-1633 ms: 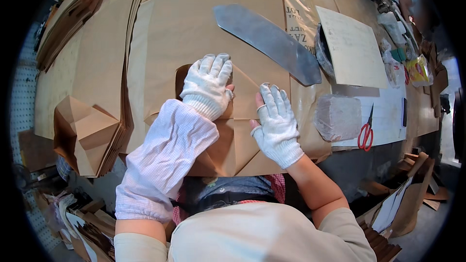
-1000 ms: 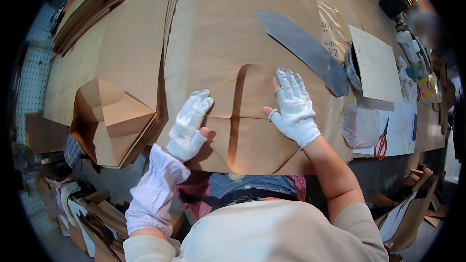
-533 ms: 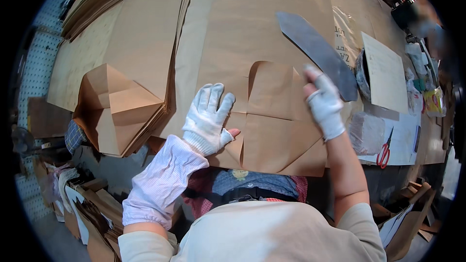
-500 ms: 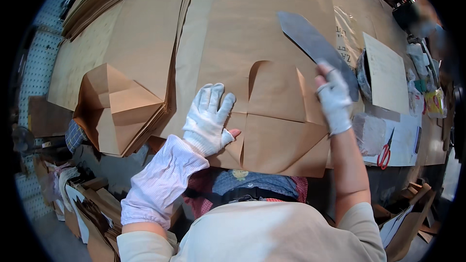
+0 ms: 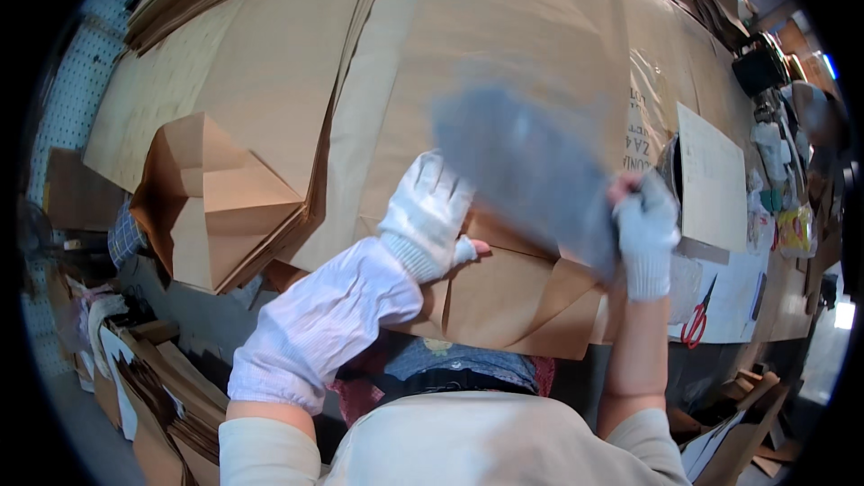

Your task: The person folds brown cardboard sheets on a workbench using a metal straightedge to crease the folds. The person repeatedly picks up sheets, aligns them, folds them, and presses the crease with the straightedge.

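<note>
My left hand (image 5: 430, 209), in a white glove, lies flat with fingers spread on a folded brown paper sheet (image 5: 504, 297) at the table's near edge. My right hand (image 5: 644, 232), also gloved, grips one end of a long flat grey board (image 5: 526, 171). The board is blurred with motion and hangs over the folded sheet, between my two hands. The paper shows folded corner flaps near its right side.
A stack of folded brown paper bags (image 5: 225, 202) lies at the left. Large brown sheets (image 5: 270, 63) cover the table behind. Red-handled scissors (image 5: 697, 324), white papers (image 5: 711, 180) and small clutter sit at the right edge. More bags stand on the floor at lower left.
My right hand reached to the grey board at the right, took hold of it and swung it left over the folded sheet. My left hand stayed pressing the paper.
</note>
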The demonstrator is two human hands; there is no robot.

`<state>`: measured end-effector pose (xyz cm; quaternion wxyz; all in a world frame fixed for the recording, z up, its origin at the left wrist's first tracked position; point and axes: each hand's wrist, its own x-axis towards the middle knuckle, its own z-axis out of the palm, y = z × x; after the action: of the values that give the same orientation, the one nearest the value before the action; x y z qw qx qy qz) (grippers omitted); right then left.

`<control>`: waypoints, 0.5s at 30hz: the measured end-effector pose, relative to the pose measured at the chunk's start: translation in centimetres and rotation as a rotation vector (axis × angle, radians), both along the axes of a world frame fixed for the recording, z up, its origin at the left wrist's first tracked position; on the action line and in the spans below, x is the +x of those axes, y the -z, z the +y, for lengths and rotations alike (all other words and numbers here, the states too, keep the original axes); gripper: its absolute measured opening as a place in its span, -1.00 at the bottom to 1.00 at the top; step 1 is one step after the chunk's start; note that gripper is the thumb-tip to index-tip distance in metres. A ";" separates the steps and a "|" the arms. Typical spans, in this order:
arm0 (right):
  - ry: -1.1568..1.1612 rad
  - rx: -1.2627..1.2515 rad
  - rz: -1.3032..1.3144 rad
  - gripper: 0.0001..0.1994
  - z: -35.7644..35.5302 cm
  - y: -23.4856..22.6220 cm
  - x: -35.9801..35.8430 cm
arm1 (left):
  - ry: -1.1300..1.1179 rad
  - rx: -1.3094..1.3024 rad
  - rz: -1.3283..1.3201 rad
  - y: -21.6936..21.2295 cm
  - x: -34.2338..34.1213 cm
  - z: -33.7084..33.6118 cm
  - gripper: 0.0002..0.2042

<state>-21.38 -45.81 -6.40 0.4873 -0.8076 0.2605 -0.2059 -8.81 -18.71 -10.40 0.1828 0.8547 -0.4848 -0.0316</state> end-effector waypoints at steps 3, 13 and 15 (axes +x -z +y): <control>-0.221 -0.105 0.245 -0.88 4.0 1.4 -3.0 | -0.164 -0.130 -0.051 -0.3 -2.1 4.1 -0.30; -0.309 -0.413 0.325 -0.85 5.7 3.9 0.1 | -0.041 -0.158 0.015 0.7 -5.3 8.8 -0.28; -0.315 -0.417 0.335 -0.85 5.8 3.9 0.1 | -0.048 -0.141 0.003 1.3 -6.1 8.9 -0.31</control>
<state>-21.26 -40.04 -10.27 0.2871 -0.9434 0.1612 -0.0409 -14.95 -9.82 -11.73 0.2441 0.8511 -0.4647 0.0057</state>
